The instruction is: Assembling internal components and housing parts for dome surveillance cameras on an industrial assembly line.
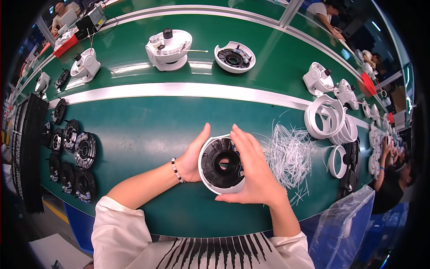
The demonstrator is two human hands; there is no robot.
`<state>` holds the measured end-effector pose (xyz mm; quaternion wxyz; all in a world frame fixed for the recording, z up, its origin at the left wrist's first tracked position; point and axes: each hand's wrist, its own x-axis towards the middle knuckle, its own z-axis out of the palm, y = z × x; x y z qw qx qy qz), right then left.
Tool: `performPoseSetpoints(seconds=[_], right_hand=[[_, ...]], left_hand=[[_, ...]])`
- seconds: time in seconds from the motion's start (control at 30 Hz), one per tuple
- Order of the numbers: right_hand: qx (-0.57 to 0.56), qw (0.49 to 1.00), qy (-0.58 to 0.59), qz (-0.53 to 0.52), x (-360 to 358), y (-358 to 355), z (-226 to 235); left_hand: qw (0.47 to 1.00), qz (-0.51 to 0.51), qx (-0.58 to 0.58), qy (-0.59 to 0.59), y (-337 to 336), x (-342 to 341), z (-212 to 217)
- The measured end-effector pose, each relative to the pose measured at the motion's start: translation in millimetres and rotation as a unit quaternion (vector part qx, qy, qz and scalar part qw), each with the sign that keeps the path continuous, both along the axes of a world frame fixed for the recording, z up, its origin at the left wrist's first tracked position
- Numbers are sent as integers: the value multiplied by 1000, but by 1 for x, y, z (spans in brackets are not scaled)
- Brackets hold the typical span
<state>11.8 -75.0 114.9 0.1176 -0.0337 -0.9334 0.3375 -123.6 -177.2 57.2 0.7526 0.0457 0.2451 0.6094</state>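
- The white shell [209, 187] with a black disc [212, 158] inside is off the bench, between both hands, above the near middle of the green worktop [134, 116].
- The right hand [253, 168] grips it, fingers over the far right rim, thumb along the near edge; this wide span probably steadies the round form while leaving much of its face exposed.
- The left hand [191, 157] bears against the left side, thumb raised clear of the rim; its fingers pass out of sight, so how far they close I cannot tell. It seems to serve as support.
- Loose black discs [85, 150] lie in a cluster at the left, and thin white strips [291, 152] in a heap just right of the hands, presumably to be within easy reach.
- The shell looks like smooth, matt plastic; its disc is darker, ribbed, with a round central hole.
- The strips are slender, stiff-looking and tangled.
- Broad, smooth white rings [310, 121] stand at the far right.
- Beyond the pale dividing rail [179, 89], a rounded white housing [168, 64] sits left of a shallow bowl-shaped shell [234, 69].
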Motion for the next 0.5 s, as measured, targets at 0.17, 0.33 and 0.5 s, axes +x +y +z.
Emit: performPoseSetpoints(seconds=[0.17,0.33,0.5], right_hand=[[1,1000,-10,8,1,2,-2],[-11,1000,-3,18,-2,-2,-2],[-19,999,39,1,0,-7,-11]], left_hand=[[1000,17,-4,20,-2,3,0],[998,21,48,-38,-10,-3,-3],[999,30,25,-13,-12,1,1]])
